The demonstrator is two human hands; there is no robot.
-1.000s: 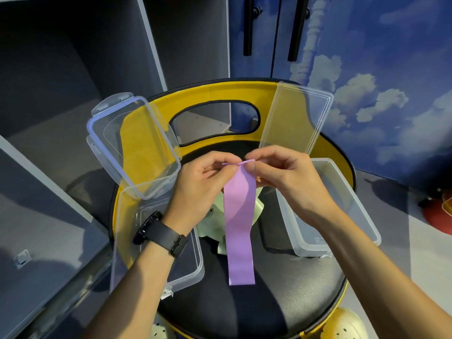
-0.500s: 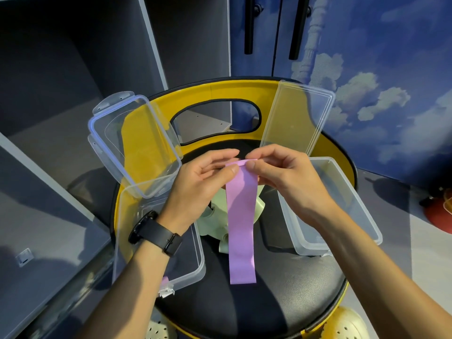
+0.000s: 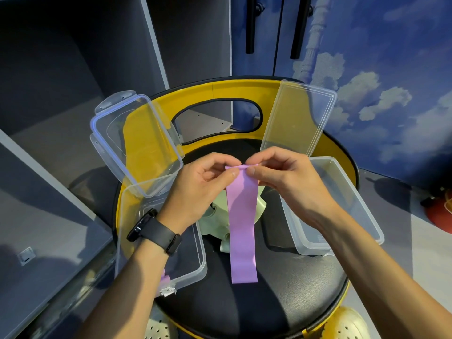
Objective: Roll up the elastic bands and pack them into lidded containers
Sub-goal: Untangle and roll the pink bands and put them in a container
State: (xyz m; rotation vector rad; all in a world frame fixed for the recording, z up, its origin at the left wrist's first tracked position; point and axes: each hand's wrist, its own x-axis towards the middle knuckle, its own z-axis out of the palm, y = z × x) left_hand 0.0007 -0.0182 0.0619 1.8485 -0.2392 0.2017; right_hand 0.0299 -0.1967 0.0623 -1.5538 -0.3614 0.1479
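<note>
Fingers and thumbs of both hands pinch the top edge of the purple band (image 3: 243,216), which we hold above the middle of the stool seat (image 3: 281,302). Our left hand (image 3: 198,189) grips the left corner of that edge and our right hand (image 3: 281,177) grips the right corner, fingers curled, with the first small fold just turned over at the top. The rest of the band hangs flat and straight toward the seat's near edge.

Beneath it lies a pale green band (image 3: 215,221), loosely crumpled at the seat's centre. An open clear container (image 3: 195,270) sits at the seat's left edge with its lid (image 3: 137,143) propped against the yellow backrest (image 3: 220,89), and a second open container (image 3: 342,204) sits at the right edge, its lid (image 3: 298,118) leaning on the backrest too. Something purple shows at the near end of the left container, too hidden for us to name.

We judge the rolling has only begun, and the start is the risky part. If one side turns faster than the other, the roll will likely cone and slide off sideways. Smooth elastic tends to spring open, so a loose pinch could undo the fold. The hanging tail may also drag the green band along, and both containers overhang the seat's edges, so a nudge from a wrist could tip them.
</note>
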